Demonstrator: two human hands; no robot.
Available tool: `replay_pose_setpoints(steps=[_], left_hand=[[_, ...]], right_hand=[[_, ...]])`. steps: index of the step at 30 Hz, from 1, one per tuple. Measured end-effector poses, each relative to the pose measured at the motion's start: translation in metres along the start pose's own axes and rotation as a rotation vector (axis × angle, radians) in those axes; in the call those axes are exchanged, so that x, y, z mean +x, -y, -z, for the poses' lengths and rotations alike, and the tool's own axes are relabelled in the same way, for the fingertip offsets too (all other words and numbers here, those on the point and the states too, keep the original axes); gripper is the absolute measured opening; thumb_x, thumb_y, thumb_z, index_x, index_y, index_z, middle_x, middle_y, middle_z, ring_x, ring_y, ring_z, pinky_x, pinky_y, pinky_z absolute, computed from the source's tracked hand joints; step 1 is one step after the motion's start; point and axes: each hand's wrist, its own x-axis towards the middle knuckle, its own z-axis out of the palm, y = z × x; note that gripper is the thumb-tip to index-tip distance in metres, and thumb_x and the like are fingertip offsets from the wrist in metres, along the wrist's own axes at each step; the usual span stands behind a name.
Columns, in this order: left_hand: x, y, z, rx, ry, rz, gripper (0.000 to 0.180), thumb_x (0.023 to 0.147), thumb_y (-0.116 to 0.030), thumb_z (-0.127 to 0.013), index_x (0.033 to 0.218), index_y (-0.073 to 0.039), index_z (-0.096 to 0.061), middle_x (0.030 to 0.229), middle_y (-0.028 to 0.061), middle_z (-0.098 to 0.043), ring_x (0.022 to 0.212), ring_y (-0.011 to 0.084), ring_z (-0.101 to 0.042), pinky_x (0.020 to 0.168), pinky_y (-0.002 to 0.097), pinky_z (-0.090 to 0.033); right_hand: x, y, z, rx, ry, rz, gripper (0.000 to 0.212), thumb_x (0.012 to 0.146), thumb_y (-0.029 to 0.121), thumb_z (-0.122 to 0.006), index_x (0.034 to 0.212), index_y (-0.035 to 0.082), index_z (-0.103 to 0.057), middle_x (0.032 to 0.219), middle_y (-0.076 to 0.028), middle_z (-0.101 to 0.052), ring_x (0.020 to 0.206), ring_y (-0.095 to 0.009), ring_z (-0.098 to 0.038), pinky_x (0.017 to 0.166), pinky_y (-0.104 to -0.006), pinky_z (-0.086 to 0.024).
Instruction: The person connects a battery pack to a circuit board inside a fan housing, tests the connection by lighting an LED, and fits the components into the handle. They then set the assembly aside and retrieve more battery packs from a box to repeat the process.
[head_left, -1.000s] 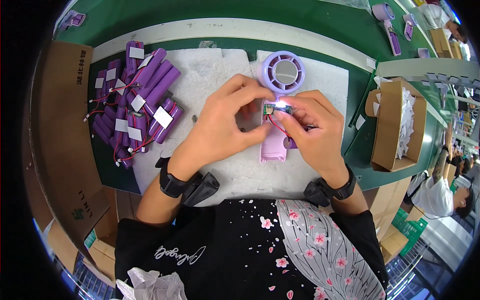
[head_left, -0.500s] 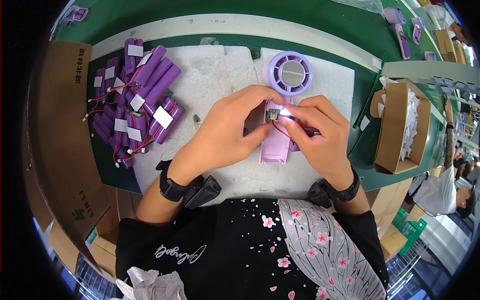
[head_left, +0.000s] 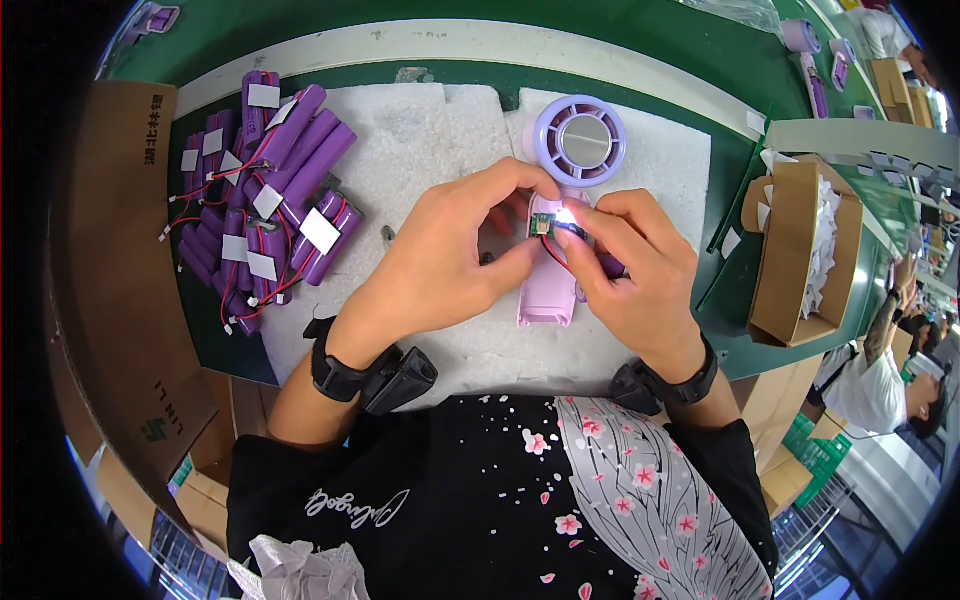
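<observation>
A lilac handheld fan (head_left: pixel 544 300) lies on the white foam board, its round head (head_left: pixel 616 128) pointing away from me and its handle opened up. Inside the handle sits a small green circuit board (head_left: pixel 543 225) with a bright light glowing beside it. My left hand (head_left: pixel 450 245) is closed around the handle's left side, index finger near the neck and thumb low by the circuit board. At the board's right edge, my right hand (head_left: pixel 640 270) pinches a small dark part, mostly hidden by the fingertips. A red wire (head_left: pixel 556 255) runs under that hand toward a partly hidden purple cylinder (head_left: pixel 611 266).
Purple battery packs (head_left: pixel 310 165) with white pads and red-black wires are heaped on the left, next to a large cardboard box (head_left: pixel 130 280). To the right stands a small carton (head_left: pixel 785 260) of white paper pieces. More fan parts (head_left: pixel 815 75) lie at the far right.
The circuit board shows more plainly between my fingers, and the glow looks smaller. My right fingertips have shifted slightly. The left hand keeps its hold on the fan.
</observation>
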Motion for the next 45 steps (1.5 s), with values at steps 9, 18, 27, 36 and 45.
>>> replay_pose_setpoints(steps=[9,18,27,36,45], left_hand=[[0.005,0.002,-0.003,0.144,-0.085,-0.123,0.021,0.082,0.003,-0.063,0.101,-0.002,-0.068,0.099,0.0145,-0.066,0.083,0.0227,-0.066,0.074,0.0297,-0.053],[0.007,0.002,-0.001,0.239,-0.062,-0.210,0.022,0.081,0.003,-0.063,0.100,-0.004,-0.072,0.099,0.0152,-0.065,0.081,0.0262,-0.066,0.070,0.0314,-0.053],[0.005,0.010,0.004,0.263,-0.188,-0.220,0.027,0.080,0.004,-0.061,0.103,-0.006,-0.072,0.107,0.0136,-0.062,0.089,0.0243,-0.065,0.075,0.0317,-0.052],[0.007,0.017,-0.002,0.159,-0.149,-0.154,0.035,0.074,0.000,-0.059,0.106,-0.008,-0.072,0.109,0.0128,-0.063,0.089,0.0227,-0.064,0.078,0.0299,-0.051],[0.008,0.026,-0.006,0.196,-0.161,-0.205,0.036,0.073,-0.002,-0.059,0.105,-0.009,-0.072,0.110,0.0141,-0.064,0.086,0.0230,-0.065,0.076,0.0303,-0.052]], right_hand=[[0.004,0.000,0.001,0.077,0.027,-0.120,0.021,0.072,0.002,-0.077,0.090,0.002,-0.067,0.085,-0.006,-0.060,0.059,-0.013,-0.058,0.051,-0.0237,-0.045],[0.011,-0.009,0.017,0.305,0.304,-0.175,0.025,0.070,0.003,-0.078,0.088,0.001,-0.061,0.087,-0.008,-0.061,0.075,-0.017,-0.061,0.065,-0.0286,-0.049],[0.004,-0.013,0.048,-0.066,0.340,0.036,0.026,0.068,0.004,-0.077,0.088,-0.001,-0.061,0.089,-0.010,-0.061,0.085,-0.028,-0.060,0.072,-0.0342,-0.051],[-0.016,-0.010,0.036,-0.226,0.235,0.114,0.012,0.073,0.003,-0.073,0.080,-0.002,-0.065,0.097,-0.016,-0.067,0.080,-0.031,-0.062,0.070,-0.0381,-0.052],[-0.015,-0.013,0.027,-0.429,0.366,0.199,0.009,0.077,0.005,-0.066,0.073,-0.003,-0.064,0.094,-0.021,-0.067,0.076,-0.033,-0.063,0.070,-0.0403,-0.052]])
